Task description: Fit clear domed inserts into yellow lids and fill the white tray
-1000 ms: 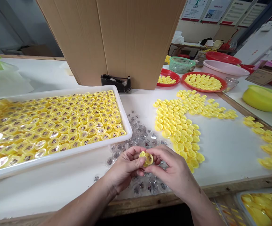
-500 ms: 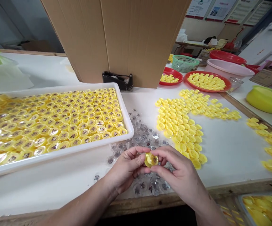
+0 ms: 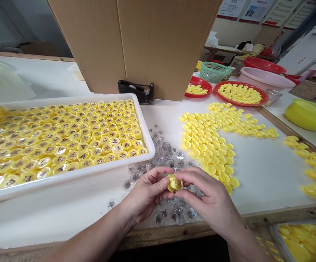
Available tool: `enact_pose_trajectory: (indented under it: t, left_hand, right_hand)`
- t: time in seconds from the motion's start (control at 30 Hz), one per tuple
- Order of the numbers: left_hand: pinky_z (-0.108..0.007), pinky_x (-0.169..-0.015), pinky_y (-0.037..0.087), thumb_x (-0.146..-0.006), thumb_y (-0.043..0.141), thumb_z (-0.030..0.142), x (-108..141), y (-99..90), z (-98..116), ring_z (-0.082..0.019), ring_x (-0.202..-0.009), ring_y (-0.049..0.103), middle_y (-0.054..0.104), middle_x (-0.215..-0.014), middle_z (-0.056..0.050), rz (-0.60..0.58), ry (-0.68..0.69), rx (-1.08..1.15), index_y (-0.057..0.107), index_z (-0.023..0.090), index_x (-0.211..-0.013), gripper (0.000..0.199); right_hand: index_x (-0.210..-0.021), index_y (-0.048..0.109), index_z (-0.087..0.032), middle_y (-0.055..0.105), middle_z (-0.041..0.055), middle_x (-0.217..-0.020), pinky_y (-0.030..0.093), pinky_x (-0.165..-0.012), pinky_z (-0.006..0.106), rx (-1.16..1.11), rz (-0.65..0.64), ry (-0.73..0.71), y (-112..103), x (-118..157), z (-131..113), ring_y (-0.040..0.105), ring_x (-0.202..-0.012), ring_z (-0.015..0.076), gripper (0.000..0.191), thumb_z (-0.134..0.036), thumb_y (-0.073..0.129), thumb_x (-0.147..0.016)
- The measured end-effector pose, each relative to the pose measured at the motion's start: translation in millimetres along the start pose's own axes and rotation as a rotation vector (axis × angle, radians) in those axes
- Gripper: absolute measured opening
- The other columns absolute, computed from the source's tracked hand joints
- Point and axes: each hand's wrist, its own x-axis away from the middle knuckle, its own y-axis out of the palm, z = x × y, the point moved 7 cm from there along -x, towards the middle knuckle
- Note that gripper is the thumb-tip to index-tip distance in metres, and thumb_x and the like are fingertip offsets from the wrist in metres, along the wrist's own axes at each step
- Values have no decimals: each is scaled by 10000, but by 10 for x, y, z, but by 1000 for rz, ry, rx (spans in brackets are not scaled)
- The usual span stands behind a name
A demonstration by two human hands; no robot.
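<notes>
Left hand [image 3: 147, 193] and right hand [image 3: 208, 196] both grasping yellow cap [image 3: 174, 183] — fingertips pinched on its edges, held over clear capsules [image 3: 171, 214] (small piece, so even thumb pressure suits). White tray [image 3: 65, 174] near left; loose yellow caps [image 3: 209, 153] right.

Small round yellow cap [image 3: 174, 183], tilted, pinched between fingertips of left hand [image 3: 147, 191] and right hand [image 3: 207, 193]. Loose clear capsules [image 3: 165, 154] scattered beneath and beyond both hands.
</notes>
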Motion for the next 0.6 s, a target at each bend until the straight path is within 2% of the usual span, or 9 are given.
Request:
enact_pose_trajectory:
  t: [0.1,0.33,0.4,0.5,0.6]
  left_hand:
    - [-205,-709,515,-761,705,225,7,-3,-15,-123,-806,630,661,-953,-65,6,-19,10,645,163,-1071,321]
    - [-199,-713,515,-779,687,223,3,12,-20,-97,-746,625,666,-915,-56,-21,-33,30,668,140,-1037,272]
    - [-205,-726,514,-784,681,218,2,4,-29,-104,-762,628,667,-926,-57,-21,-35,30,664,145,-1044,271]
    - [-212,-733,512,-788,676,216,1,-5,-34,-119,-795,631,666,-931,-60,-17,-24,28,659,149,-1046,267]
    - [-219,-745,511,-793,670,213,0,5,-36,-128,-822,632,663,-953,-67,-25,-19,28,656,147,-1045,261]
  right_hand:
    - [-1057,603,-246,621,29,-998,522,-751,269,7,15,21,-4,4,26,609,-852,155,270,-144,632,-809]
    - [-1063,636,-253,593,52,-1079,519,-838,314,104,-26,-78,-14,-15,-66,591,-990,188,296,-96,540,-831]
    - [-1056,646,-260,577,46,-1018,530,-781,288,111,-33,-50,-18,-16,-58,598,-929,175,293,-103,549,-829]
    - [-1037,652,-265,548,22,-905,524,-618,237,74,-52,42,-3,-9,-14,591,-737,134,236,-177,605,-823]
    - [-975,654,-244,566,25,-908,506,-586,234,37,-16,73,-2,-9,-12,589,-707,130,157,-208,612,-828]
